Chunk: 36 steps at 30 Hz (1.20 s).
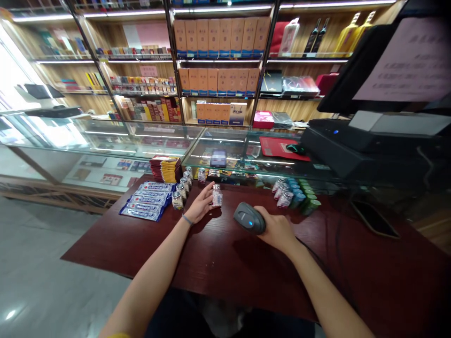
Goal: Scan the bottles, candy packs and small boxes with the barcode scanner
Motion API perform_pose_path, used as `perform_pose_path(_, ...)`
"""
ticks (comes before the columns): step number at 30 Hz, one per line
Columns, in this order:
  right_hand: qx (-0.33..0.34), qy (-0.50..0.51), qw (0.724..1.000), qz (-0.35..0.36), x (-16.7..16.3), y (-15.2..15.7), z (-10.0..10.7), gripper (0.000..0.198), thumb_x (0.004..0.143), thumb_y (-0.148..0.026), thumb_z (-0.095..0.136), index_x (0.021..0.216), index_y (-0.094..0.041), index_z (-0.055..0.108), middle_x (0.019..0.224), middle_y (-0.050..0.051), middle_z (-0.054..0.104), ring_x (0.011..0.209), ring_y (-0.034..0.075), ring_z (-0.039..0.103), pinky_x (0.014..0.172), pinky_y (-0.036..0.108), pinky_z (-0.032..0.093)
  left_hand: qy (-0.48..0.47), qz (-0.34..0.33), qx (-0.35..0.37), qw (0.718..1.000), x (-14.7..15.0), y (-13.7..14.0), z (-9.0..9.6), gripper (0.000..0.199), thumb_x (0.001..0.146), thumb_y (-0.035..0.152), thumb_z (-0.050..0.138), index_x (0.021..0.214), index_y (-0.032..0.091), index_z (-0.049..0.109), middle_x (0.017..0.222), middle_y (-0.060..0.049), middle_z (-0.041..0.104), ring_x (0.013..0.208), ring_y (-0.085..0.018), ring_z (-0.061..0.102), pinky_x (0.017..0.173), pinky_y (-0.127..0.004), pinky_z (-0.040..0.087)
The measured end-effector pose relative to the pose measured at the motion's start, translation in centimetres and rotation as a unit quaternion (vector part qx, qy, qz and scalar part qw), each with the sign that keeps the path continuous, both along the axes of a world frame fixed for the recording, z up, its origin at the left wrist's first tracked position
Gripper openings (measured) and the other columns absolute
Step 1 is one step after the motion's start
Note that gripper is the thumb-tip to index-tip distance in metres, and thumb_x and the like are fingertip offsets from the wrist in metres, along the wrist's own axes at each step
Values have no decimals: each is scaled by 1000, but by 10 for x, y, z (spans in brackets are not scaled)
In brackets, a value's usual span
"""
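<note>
My left hand [201, 205] is at a small clear bottle [217, 197] with a silvery cap and pale contents. Its fingers lie along the bottle's left side and partly around it, near the tabletop. A dark barcode scanner [249, 218] with a lit blue light is in my right hand [279, 230], the fingers wrapped round its handle. The scanner's head points left, towards the bottle, with a gap between them. Left of my left hand stands a row of similar small bottles [181, 189], and one more bottle [201, 175] stands just behind it.
Blue-and-white packets [147, 201] and stacked red and yellow packs [165, 169] lie left on the dark red table [218, 263]. Several small containers [298, 195] and a phone [375, 218] are right. A glass counter [232, 141] stands behind; a monitor [391, 65] overhangs the right.
</note>
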State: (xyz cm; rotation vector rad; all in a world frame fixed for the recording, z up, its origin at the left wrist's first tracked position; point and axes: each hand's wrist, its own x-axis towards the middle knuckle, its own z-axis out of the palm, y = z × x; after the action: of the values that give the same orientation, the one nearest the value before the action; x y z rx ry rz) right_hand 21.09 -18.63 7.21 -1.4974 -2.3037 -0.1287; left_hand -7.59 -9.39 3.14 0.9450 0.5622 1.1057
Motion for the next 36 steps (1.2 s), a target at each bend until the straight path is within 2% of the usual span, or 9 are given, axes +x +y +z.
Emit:
perform_pose_path(6, -30, -24, 999, 32, -4, -4, 7, 36, 69, -20, 66, 103, -25, 60, 81, 3, 78, 72, 25, 74, 56, 25, 39, 8, 12, -2, 1000, 3, 1, -2, 61, 86, 25, 72, 142, 33, 50, 142, -6, 53, 121, -22, 55, 96, -36, 52)
perform_pose_path(12, -21, -7, 1000, 20, -1, -2, 9, 41, 70, -21, 67, 110, -26, 59, 80, 2, 78, 72, 25, 74, 57, 25, 40, 4, -2, 1, 1000, 3, -1, -1, 65, 85, 25, 72, 144, 36, 47, 134, -6, 55, 107, -19, 61, 89, -37, 55)
perform_pose_path(16, -2, 44, 999, -29, 8, 2, 6, 34, 72, -25, 68, 105, -26, 61, 74, 1, 76, 70, 25, 74, 56, 25, 43, 6, 23, 14, 1000, 7, -5, 4, 78, 83, 26, 74, 149, 43, 35, 129, -4, 56, 106, -20, 62, 89, -41, 55)
perform_pose_path(19, 10, 124, 991, -57, 21, 6, 5, 29, 75, -30, 67, 103, -26, 63, 76, 2, 76, 75, 28, 75, 60, 27, 48, 35, 63, 45, 996, 18, -5, 10, 75, 81, 29, 76, 146, 38, 39, 124, -4, 57, 107, -20, 61, 88, -37, 55)
perform_pose_path(22, 24, 211, 974, -85, 39, 11, 4, 37, 76, -33, 67, 112, -25, 63, 90, 6, 78, 87, 30, 75, 69, 32, 54, 89, 104, 102, 985, 40, -3, 17, 61, 77, 29, 78, 132, 28, 50, 115, -4, 59, 98, -17, 62, 84, -33, 55)
perform_pose_path(26, 38, 296, 947, -120, 65, 18, 1, 60, 74, -34, 70, 132, -23, 57, 103, 9, 78, 97, 30, 74, 80, 38, 57, 165, 137, 165, 963, 86, -2, 20, 53, 71, 24, 80, 116, 23, 51, 105, -2, 59, 87, -14, 61, 79, -31, 55)
perform_pose_path(31, 71, 375, 913, -145, 93, 21, 3, 44, 74, -37, 72, 116, -21, 66, 103, 10, 77, 99, 28, 73, 84, 39, 56, 207, 159, 186, 947, 155, -8, 12, 54, 68, 17, 77, 115, 21, 51, 106, -4, 54, 88, -16, 60, 76, -30, 54)
perform_pose_path(36, 78, 417, 889, -173, 110, 14, 13, 46, 76, -43, 69, 116, -20, 66, 102, 11, 77, 97, 29, 73, 79, 38, 57, 271, 211, 222, 913, 212, -15, -1, 56, 67, 13, 77, 117, 20, 55, 108, -6, 50, 96, -19, 54, 82, -32, 50)
